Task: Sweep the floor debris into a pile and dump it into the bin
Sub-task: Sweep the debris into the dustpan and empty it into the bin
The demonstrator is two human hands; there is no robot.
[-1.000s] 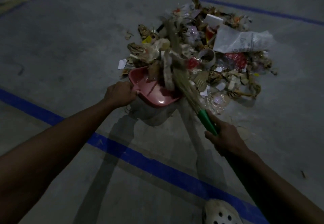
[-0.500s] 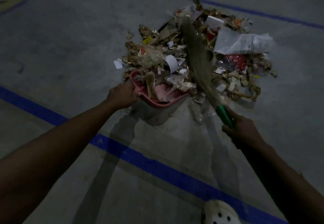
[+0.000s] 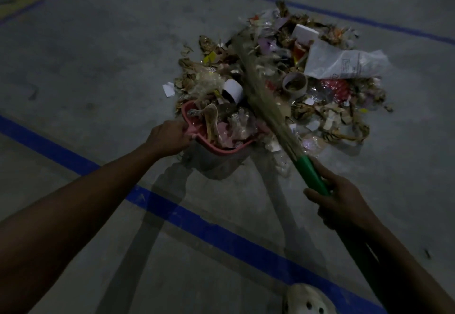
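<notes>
A pile of debris (image 3: pixel 317 77) made of paper scraps, plastic, cardboard and a tape roll lies on the grey concrete floor. A pink dustpan (image 3: pixel 226 150) sits at the pile's near left edge, tilted, with scraps heaped inside it. My left hand (image 3: pixel 170 136) grips the dustpan's handle end. My right hand (image 3: pixel 342 203) holds the green handle of a straw broom (image 3: pixel 261 92). The bristles lie across the pile, just right of the dustpan. No bin is in view.
A blue painted line (image 3: pixel 197 225) crosses the floor in front of me, and another (image 3: pixel 369 21) runs behind the pile. A white clog (image 3: pixel 307 299) shows at the bottom edge. A small white scrap (image 3: pixel 168 89) lies left of the pile.
The broom swung out to the right over the pile and has come back toward the dustpan. More scraps now sit in the dustpan. My left hand has stayed on the dustpan.
</notes>
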